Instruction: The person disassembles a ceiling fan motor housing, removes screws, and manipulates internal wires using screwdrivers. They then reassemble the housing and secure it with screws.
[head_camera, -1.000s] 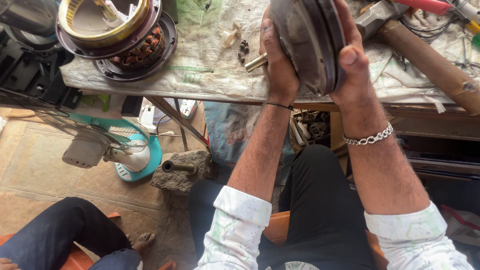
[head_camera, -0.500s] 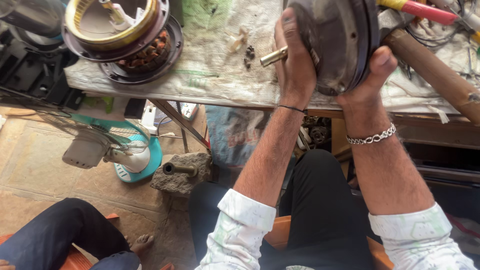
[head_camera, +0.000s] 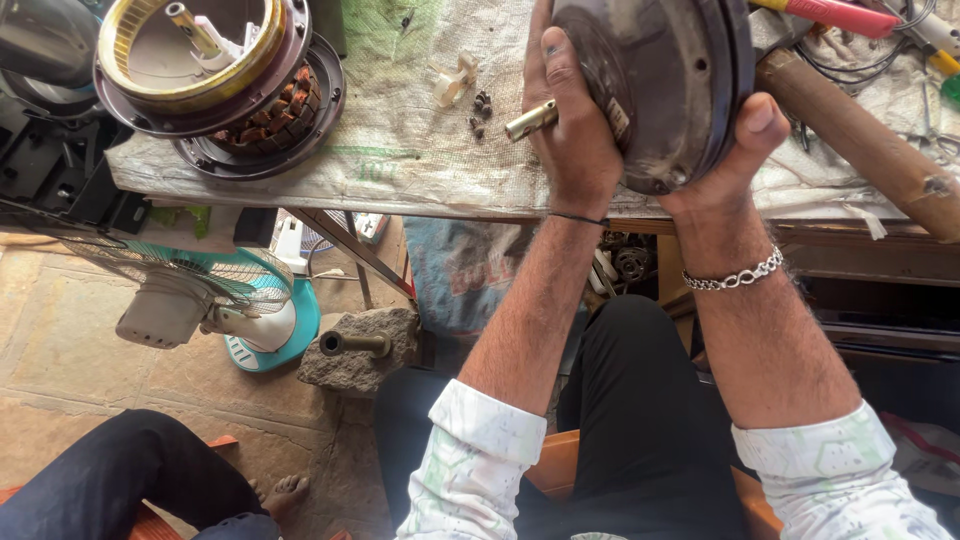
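I hold a round, dark grey motor housing on its edge above the workbench, which is covered with a woven sack. My left hand grips its left face, beside the short brass shaft that sticks out to the left. My right hand clasps its lower right rim, thumb up over the edge; a metal bracelet is on that wrist. A few small dark screws and a pale plastic piece lie on the sack just left of my left hand.
A second opened motor with copper windings and a brass-coloured ring sits at the bench's left end. A wooden handle and red-handled tool lie at the right. Below stand a teal table fan, a stone block and another person's leg.
Both hands have carried the motor housing up and to the right over the bench and turned it, so its shaft now points left.
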